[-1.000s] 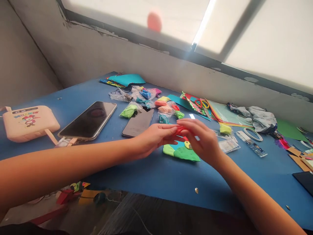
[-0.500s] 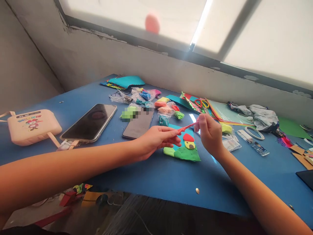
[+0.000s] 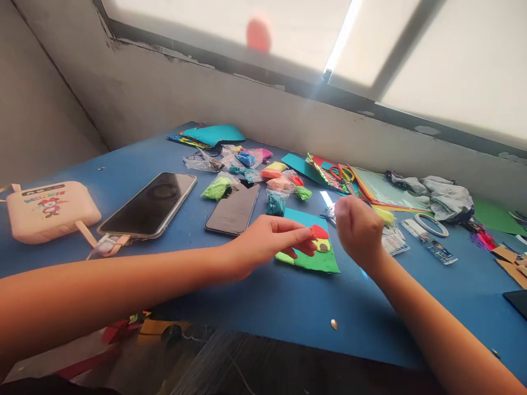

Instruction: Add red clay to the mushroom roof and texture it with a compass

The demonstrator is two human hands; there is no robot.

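Red clay shows as a small bit at the left fingertips, just above the decorated card on the blue bench. Taking that card as the centre of a clock face, a pink case lies out at nine o'clock, then a large phone between nine and ten. A second phone sits nearer, at about ten, and bagged clay lumps gather around eleven. The left hand reaches in from nine, thumb and forefinger pinched on the red bit, the other fingers loosely bent. Beneath the fingertips, the card's red cap and yellow shape partly show. Toward three o'clock, the right hand is curled into a closed fist; whether clay is inside, I cannot tell. Scissors lie at one o'clock, and a white ring well out at three.

Half a second ago a thin strand stretched between both hands; now they stand farther apart and no strand spans the gap. I judge that the strand has parted, so this looks like dividing the clay.
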